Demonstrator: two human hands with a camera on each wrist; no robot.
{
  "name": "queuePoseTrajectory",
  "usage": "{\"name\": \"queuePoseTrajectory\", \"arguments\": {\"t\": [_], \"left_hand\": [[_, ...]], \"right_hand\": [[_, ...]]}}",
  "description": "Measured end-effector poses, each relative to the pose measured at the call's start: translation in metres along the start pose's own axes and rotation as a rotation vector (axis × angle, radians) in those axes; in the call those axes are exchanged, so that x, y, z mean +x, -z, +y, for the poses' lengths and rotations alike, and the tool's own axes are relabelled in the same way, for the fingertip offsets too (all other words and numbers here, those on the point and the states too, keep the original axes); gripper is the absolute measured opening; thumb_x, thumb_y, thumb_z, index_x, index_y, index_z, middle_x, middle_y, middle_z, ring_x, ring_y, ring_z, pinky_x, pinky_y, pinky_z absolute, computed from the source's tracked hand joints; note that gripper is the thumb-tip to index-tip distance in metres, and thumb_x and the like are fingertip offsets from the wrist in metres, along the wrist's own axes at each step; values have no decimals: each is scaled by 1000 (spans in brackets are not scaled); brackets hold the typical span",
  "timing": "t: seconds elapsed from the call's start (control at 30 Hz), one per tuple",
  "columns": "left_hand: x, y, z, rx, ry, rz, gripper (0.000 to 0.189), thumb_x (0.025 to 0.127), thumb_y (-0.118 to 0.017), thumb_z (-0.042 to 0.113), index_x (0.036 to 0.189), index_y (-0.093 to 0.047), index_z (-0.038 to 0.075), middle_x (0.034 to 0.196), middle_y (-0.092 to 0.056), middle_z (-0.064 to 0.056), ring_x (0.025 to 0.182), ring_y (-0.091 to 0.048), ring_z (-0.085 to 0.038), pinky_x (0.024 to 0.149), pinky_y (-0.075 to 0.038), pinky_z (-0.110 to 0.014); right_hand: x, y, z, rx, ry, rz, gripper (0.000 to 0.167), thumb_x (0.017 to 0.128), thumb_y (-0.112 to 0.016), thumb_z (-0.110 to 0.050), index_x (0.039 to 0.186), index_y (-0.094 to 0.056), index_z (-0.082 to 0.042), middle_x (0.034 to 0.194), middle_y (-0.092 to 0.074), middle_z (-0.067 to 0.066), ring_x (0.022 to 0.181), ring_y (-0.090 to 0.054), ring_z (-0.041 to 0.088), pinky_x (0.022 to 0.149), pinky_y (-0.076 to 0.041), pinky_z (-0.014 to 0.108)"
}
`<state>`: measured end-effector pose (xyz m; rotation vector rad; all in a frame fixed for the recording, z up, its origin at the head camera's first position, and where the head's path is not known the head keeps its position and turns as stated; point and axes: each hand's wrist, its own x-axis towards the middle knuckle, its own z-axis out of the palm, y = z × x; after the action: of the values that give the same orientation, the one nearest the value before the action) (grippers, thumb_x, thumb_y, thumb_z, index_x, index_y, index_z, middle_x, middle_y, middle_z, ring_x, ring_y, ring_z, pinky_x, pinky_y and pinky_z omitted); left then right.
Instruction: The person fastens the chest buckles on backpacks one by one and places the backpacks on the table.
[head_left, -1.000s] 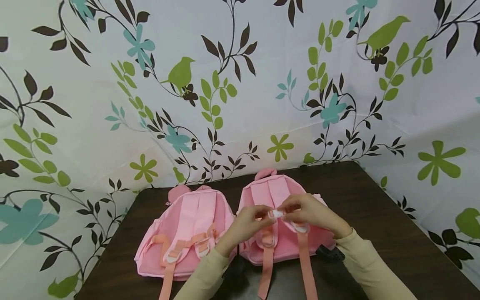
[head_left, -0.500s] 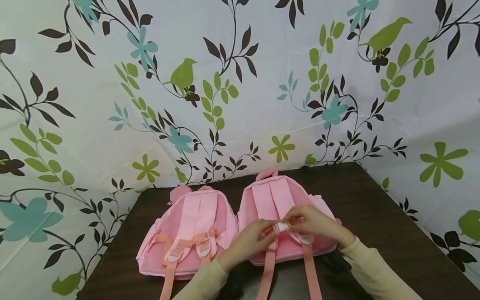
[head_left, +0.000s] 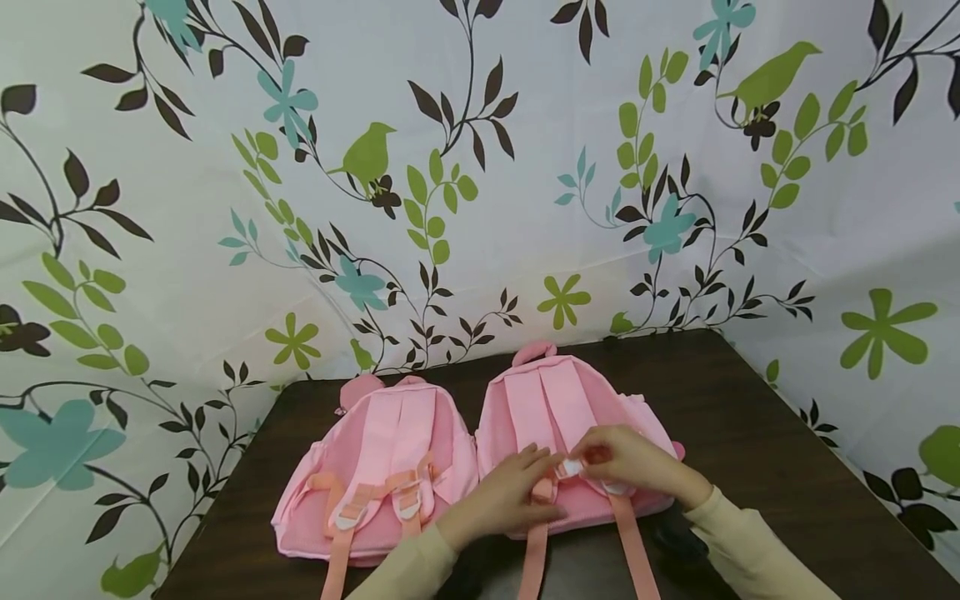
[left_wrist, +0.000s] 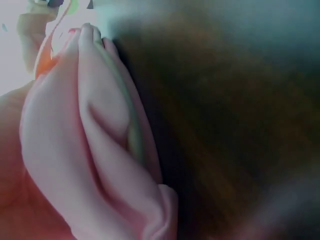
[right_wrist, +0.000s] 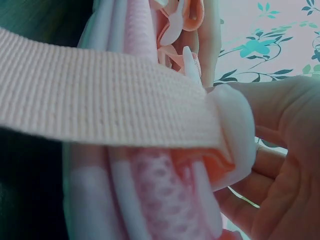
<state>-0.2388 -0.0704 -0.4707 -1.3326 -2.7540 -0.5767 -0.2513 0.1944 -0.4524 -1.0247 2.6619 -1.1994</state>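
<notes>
Two pink backpacks lie side by side with their shoulder straps up. Both hands are over the right backpack (head_left: 510, 408). A white buckle (head_left: 570, 468) on an orange chest strap (head_left: 597, 455) joins its shoulder straps. My right hand (head_left: 641, 467) pinches the chest strap just right of the buckle. At the buckle's left side lies my left hand (head_left: 502, 496), fingers extended over the lower left shoulder strap. Pink fabric (left_wrist: 100, 140) fills much of the left wrist view. Close up in the right wrist view, a wide webbing strap (right_wrist: 110, 95) passes through a white adjuster (right_wrist: 235, 135).
The left backpack (head_left: 300, 508) has its own orange chest strap (head_left: 393, 477) lying across it. Orange strap tails (head_left: 533, 562) hang toward the front of the dark wooden table (head_left: 787, 500). A patterned cloth (head_left: 480, 208) with birds and leaves hangs behind.
Both hands moved down and toward the front with the buckle. The left hand has let go of the buckle's left side and its fingers have straightened; the right still pinches the strap.
</notes>
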Motion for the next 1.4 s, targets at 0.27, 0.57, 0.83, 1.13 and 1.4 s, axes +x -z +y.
{"name": "queuePoseTrajectory", "arguments": {"t": [0.27, 0.57, 0.83, 1.13, 1.4], "left_hand": [[13, 3, -10, -69, 4, -76, 67, 94, -71, 40, 153, -46, 22, 152, -46, -16, 144, -36, -35, 116, -32, -48], [17, 5, -12, -133, 32, -110, 66, 95, -69, 40, 153, -44, 23, 155, -42, -14, 147, -32, -34, 116, -30, -50], [18, 4, -11, -127, 23, -96, 65, 95, -68, 41, 153, -45, 23, 155, -43, -14, 147, -31, -33, 118, -26, -51], [16, 0, -7, -91, 8, -57, 65, 96, -69, 38, 154, -44, 20, 153, -47, -13, 145, -35, -36, 116, -30, -51], [1, 4, -1, -69, -14, 8, 65, 96, -67, 43, 151, -46, 15, 147, -52, -9, 139, -44, -34, 111, -39, -45]], "right_hand": [[-1, 1, 0, 22, -79, -3, 21, 89, -78, -21, 108, -76, -14, 102, -71, -6, 90, -61, 13, 79, -54, 27], [-2, 2, 6, 0, -100, -4, 22, 89, -77, -22, 109, -75, -15, 104, -71, -7, 91, -60, 11, 79, -53, 27], [-1, 4, 7, 6, -109, -9, 21, 89, -77, -23, 108, -76, -14, 103, -71, -6, 90, -60, 11, 78, -53, 26], [-2, 4, 8, 9, -101, -16, 22, 89, -77, -21, 110, -75, -14, 104, -71, -6, 89, -60, 10, 79, -53, 26], [-8, 7, 4, 23, -57, 16, 27, 92, -75, -25, 114, -74, -10, 108, -72, -3, 95, -63, 15, 85, -55, 30]]}}
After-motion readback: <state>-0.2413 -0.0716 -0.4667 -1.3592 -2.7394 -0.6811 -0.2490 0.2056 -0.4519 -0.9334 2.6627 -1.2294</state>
